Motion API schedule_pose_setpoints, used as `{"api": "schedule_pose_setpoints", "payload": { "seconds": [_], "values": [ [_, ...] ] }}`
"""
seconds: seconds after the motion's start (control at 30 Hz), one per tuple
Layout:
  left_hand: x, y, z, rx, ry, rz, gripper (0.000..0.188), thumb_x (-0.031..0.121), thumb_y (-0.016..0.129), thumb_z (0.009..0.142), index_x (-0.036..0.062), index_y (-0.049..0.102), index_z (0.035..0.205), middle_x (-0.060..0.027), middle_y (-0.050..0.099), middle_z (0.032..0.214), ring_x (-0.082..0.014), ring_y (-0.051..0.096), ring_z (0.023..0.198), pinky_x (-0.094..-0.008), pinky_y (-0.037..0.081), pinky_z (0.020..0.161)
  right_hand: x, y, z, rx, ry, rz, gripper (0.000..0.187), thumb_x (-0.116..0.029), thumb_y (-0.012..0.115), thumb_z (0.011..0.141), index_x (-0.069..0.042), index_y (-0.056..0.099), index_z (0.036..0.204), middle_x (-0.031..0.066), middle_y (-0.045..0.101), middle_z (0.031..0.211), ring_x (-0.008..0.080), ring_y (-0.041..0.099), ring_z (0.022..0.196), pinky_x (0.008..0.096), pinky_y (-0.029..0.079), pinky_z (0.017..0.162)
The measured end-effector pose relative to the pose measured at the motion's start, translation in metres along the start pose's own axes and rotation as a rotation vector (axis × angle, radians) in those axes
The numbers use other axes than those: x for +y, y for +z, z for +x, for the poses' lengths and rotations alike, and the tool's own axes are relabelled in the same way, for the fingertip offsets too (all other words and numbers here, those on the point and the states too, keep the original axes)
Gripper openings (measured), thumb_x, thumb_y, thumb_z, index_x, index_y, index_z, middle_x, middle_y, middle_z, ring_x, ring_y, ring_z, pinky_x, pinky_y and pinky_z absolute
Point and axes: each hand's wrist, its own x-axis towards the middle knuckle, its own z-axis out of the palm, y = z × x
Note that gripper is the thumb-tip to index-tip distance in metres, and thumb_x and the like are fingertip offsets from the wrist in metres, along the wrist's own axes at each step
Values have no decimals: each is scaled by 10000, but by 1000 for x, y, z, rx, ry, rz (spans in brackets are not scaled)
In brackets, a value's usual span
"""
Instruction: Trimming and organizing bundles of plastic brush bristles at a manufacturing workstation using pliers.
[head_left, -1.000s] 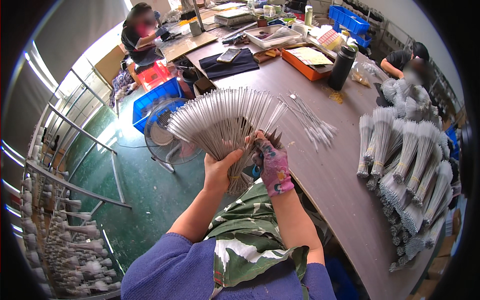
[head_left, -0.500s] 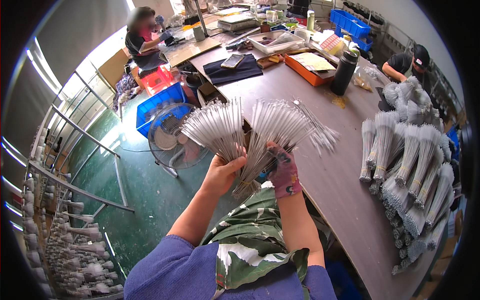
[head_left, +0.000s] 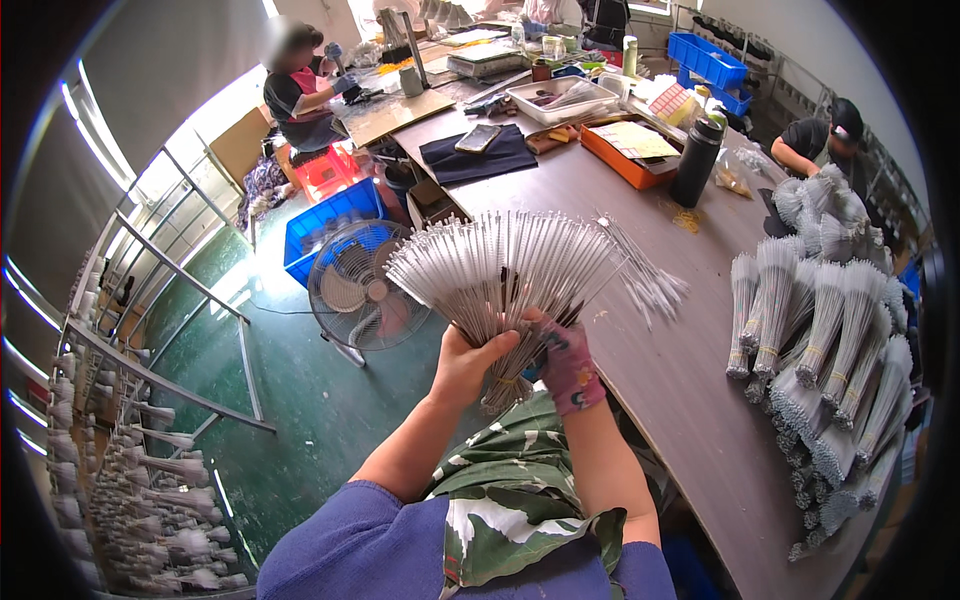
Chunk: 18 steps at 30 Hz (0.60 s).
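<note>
A large bundle of thin wire brushes (head_left: 505,265) with white bristles is fanned out in front of me, stems down and gathered in a band near their lower ends. My left hand (head_left: 468,368), bare, is closed round the stems on the left side, thumb across the front. On the other side my right hand (head_left: 568,365), in a pink patterned glove with bare fingertips, grips the stems with bent fingers. Some of its fingers are hidden behind the wires. Several loose brushes (head_left: 648,275) lie on the table just beyond the right hand.
Banded brush bundles (head_left: 830,335) are piled on the table (head_left: 640,375) at right. A black bottle (head_left: 696,163), orange box (head_left: 625,165) and phone on dark cloth (head_left: 480,165) lie farther back. A fan (head_left: 365,287) stands on the floor at left. Two people work at far left and far right.
The fan of brushes was split into two halves with a gap between them; now the halves meet in one wide fan. Both hands have come closer together, still gripping the stems.
</note>
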Motion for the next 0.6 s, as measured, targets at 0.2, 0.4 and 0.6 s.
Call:
{"api": "schedule_pose_setpoints", "payload": {
  "seconds": [0.2,0.4,0.6],
  "values": [
    [10,6,5,22,27,-161,202,-55,636,759,17,556,930,-61,618,912,-140,590,842,-269,468,767,10,5,7,124,-62,58,159,-123,622,806,8,623,897,77,636,809,171,624,693,272,517,607],
    [0,0,5,15,10,-290,213,-63,613,774,34,549,953,-90,616,954,-169,597,872,-295,475,793,2,12,-1,194,-78,-18,136,-123,637,796,-4,628,860,60,633,797,149,616,700,261,504,611],
    [4,3,3,41,-8,-314,222,-65,608,778,45,521,950,-75,593,948,-187,593,895,-314,480,801,5,8,2,160,-122,23,164,-97,696,732,-17,638,864,41,621,820,121,589,699,260,485,610]
  ]
}}
